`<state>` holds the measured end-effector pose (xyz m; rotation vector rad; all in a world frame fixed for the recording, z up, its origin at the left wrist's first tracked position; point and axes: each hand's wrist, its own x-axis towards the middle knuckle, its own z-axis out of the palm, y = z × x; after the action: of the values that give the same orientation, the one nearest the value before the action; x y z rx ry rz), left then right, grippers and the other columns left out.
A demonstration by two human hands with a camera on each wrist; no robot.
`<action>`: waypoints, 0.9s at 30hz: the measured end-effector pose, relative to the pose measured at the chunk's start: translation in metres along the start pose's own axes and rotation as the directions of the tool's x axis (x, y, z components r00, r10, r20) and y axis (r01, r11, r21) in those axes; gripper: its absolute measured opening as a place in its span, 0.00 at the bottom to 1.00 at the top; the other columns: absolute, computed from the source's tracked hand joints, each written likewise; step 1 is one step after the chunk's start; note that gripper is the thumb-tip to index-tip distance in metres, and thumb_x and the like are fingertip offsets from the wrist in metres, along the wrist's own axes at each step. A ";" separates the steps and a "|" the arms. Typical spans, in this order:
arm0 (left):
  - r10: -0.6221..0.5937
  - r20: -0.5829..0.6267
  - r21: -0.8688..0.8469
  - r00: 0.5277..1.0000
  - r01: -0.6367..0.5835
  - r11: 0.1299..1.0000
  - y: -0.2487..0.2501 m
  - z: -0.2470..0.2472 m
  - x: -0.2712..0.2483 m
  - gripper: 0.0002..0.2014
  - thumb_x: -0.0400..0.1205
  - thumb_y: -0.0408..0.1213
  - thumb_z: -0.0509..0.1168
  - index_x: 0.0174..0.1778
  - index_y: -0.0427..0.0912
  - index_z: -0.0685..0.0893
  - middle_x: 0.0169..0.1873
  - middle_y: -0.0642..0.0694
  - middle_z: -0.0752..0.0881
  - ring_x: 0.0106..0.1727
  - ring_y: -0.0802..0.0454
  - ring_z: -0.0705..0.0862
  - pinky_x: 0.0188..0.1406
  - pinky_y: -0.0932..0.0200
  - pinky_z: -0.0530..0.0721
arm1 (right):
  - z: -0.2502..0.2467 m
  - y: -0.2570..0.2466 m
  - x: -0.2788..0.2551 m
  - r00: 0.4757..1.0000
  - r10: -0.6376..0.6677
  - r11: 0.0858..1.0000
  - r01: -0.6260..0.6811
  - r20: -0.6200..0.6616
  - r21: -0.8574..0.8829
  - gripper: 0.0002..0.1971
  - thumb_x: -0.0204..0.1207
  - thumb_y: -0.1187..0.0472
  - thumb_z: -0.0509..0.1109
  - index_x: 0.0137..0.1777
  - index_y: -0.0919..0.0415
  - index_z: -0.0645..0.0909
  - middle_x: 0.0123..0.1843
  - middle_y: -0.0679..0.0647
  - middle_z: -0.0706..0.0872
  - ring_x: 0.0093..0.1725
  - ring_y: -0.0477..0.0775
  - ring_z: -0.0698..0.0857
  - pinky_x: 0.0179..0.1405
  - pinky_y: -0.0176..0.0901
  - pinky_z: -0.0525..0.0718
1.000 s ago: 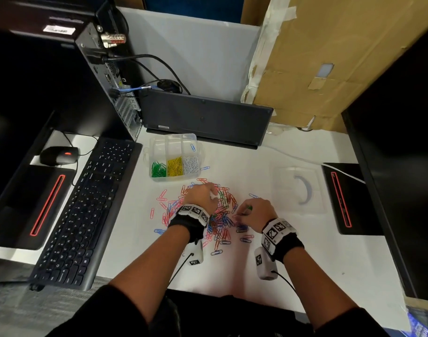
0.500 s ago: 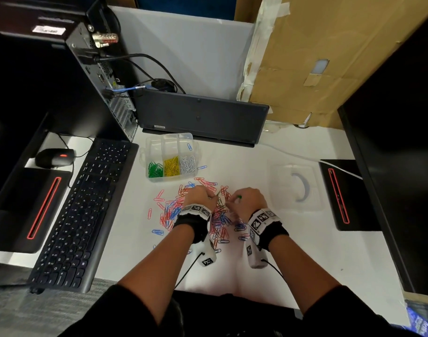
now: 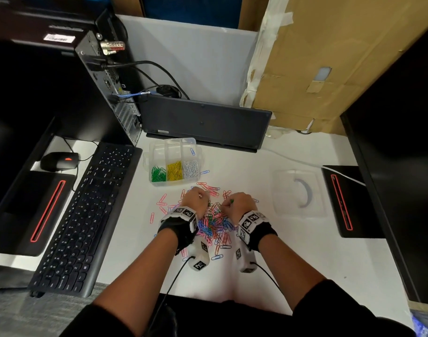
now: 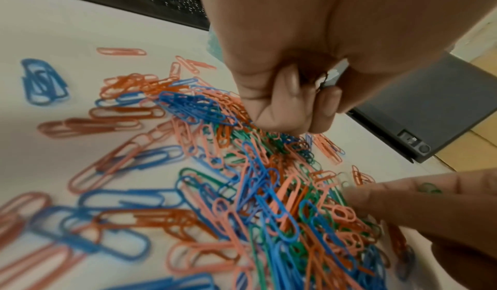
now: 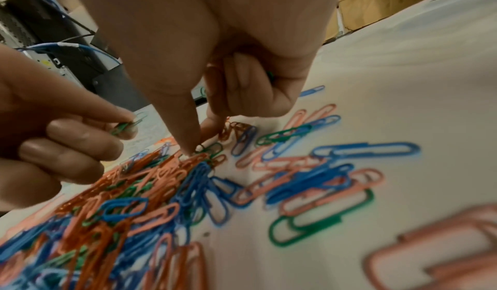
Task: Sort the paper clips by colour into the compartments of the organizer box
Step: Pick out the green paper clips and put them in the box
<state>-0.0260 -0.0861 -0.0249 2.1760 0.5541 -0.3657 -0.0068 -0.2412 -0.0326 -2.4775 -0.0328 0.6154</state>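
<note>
A mixed pile of paper clips [image 3: 216, 222], blue, orange, pink and green, lies on the white desk [image 3: 293, 251]. Beyond it stands the clear organizer box [image 3: 151, 152], with green, yellow and white clips in its front compartments and one blue clip in a back one. My left hand [image 3: 203, 198] is curled over the pile's far left and pinches a green clip [image 5: 126, 125] between thumb and forefinger. My right hand [image 5: 204, 137] pokes its forefinger and thumb into the pile, its other fingers curled round green clips [image 5: 270, 74]. The two hands are close together.
A black keyboard [image 3: 86, 215] and mouse [image 3: 60, 160] lie to the left, a dark laptop [image 3: 203, 122] behind the box. The box's clear lid [image 3: 298, 193] rests to the right, beside a black device [image 3: 344, 200]. Stray clips [image 3: 162, 203] are scattered left of the pile.
My right hand has moved left across the pile, closer to my left hand, still holding green clips. My left hand has stayed at the pile's far left.
</note>
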 end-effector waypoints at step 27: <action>0.052 0.066 -0.441 0.996 -0.017 0.897 -0.047 -0.010 -0.011 0.13 0.79 0.27 0.63 0.32 0.44 0.69 0.23 0.42 0.76 0.23 0.51 0.69 0.25 0.60 0.68 | -0.020 0.022 -0.008 0.994 -0.019 0.917 -0.026 0.107 0.399 0.02 0.73 0.61 0.78 0.45 0.56 0.91 0.37 0.48 0.86 0.35 0.45 0.82 0.37 0.37 0.83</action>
<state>-0.0588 -0.0552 -0.0454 1.7238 0.4991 -0.2710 -0.0075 -0.2715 -0.0268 -2.0469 0.0516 0.6830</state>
